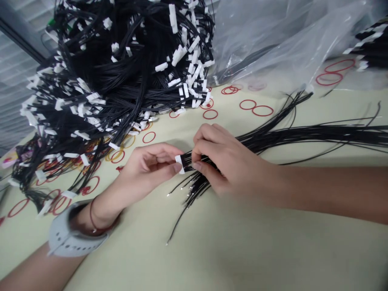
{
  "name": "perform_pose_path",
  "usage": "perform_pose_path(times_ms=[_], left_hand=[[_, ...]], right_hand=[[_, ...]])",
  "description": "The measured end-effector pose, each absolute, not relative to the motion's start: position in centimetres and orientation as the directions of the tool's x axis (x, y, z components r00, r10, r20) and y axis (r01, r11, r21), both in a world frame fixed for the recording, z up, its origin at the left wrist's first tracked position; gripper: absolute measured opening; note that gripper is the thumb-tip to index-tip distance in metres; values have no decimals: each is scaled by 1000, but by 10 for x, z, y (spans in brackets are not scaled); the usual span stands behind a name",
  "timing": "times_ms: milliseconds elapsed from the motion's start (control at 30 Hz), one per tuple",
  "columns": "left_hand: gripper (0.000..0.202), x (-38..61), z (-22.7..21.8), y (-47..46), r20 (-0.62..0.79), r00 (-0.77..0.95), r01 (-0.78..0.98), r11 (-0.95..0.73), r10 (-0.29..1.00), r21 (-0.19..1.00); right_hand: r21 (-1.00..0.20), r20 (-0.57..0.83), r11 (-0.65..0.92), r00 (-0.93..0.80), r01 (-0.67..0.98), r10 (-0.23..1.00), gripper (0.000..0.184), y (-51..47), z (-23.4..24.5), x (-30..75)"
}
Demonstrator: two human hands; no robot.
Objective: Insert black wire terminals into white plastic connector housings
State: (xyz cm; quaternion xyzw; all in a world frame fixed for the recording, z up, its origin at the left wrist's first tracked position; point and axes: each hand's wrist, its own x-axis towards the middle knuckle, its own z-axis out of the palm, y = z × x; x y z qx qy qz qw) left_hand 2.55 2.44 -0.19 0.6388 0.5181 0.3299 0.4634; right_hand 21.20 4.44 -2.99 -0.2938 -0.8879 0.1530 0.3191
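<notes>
My left hand [150, 165] pinches a small white connector [180, 163] between thumb and fingers at the middle of the table. My right hand [226, 161] is closed on the black wires [194, 161] that run into that connector, fingertips right beside it. A loose bundle of black wires [318, 135] fans out under my right hand toward the right edge, with bare metal tips [188, 196] lying below my hands. My left wrist wears a grey band [71, 238] and a thin red cord.
A big heap of black wire harnesses with white connectors [121, 76] fills the upper left. Red rubber bands [256, 108] lie scattered on the pale green table top [242, 250]. Clear plastic bags [287, 40] sit at the back right, beside more harnesses [371, 48].
</notes>
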Motion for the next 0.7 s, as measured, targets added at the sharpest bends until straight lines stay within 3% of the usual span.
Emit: perform_pose_path(times_ms=[367, 533, 700], left_hand=[[10, 24, -4, 26, -47, 201, 311, -18, 978, 950], [8, 22, -4, 27, -97, 192, 288, 38, 977, 957], [10, 23, -2, 26, -126, 192, 248, 76, 973, 966]], right_hand=[[-326, 508, 766, -581, 554, 636, 11, 49, -32, 213], [-259, 650, 846, -564, 466, 509, 18, 46, -30, 213], [-129, 661, 875, -617, 467, 426, 25, 44, -31, 212]])
